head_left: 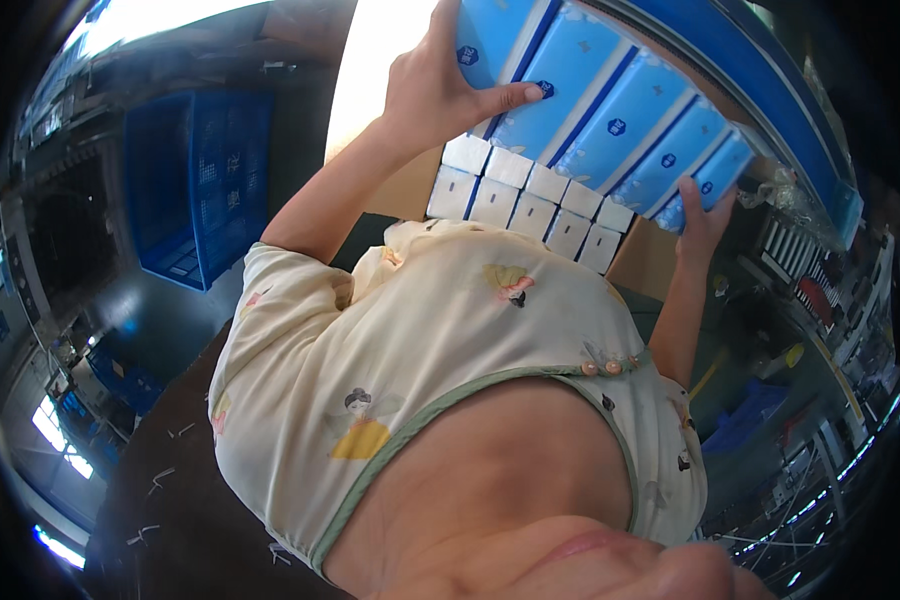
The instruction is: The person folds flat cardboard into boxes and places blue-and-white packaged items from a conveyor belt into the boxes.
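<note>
A row of several blue-wrapped tissue packs [610, 125] lies side by side at the upper middle, tilted down to the right. My left hand [432, 100] grips the left end of this row, its thumb stretched over the blue wrap. Holding the opposite end is my right hand [703, 222], its thumb against the last pack. Below the row, closer to my body, the white ends of more tissue packs [500, 203] show in two lines inside a cardboard box [642, 262]. The fingers on the far sides of the packs are partly hidden.
On the left stands a tall blue plastic crate [200, 190]. A blue curved machine edge [810, 130] runs along the upper right, with clear plastic film [785, 195] beside it. Pale scraps lie on a dark surface [190, 490] at lower left.
</note>
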Action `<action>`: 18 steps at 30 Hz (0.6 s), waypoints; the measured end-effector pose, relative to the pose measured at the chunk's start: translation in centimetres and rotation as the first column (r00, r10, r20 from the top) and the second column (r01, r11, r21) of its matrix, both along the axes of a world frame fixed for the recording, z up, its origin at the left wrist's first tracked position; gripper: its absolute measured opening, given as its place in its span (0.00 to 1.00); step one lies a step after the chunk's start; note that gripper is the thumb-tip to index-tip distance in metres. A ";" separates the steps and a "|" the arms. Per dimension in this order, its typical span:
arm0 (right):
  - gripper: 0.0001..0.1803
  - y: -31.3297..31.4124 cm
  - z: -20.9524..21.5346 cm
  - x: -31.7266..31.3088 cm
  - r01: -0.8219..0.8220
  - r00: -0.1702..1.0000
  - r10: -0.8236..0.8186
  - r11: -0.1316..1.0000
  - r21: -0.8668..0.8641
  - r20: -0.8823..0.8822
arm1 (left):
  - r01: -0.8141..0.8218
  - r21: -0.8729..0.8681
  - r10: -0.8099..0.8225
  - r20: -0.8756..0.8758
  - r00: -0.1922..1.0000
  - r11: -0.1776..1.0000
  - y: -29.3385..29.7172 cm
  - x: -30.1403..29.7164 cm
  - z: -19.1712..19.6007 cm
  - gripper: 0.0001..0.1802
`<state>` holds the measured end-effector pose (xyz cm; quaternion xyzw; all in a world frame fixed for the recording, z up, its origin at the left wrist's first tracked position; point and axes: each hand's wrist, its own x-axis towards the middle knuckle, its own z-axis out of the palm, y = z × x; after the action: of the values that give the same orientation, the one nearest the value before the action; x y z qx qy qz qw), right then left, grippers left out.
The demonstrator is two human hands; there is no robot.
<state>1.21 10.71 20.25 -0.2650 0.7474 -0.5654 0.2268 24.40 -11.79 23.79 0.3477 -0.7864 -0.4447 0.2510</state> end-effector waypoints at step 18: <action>0.30 -8.6 -17.4 -8.9 -0.582 0.772 0.591 0.508 0.635 0.235 | 0.536 0.313 -0.598 0.610 0.520 0.784 -5.3 -11.7 -20.6 0.38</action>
<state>-7.70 2.07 2.89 -0.4034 0.7662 -0.1413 0.4799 12.73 -17.07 3.15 0.2200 -0.8709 -0.3751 -0.2290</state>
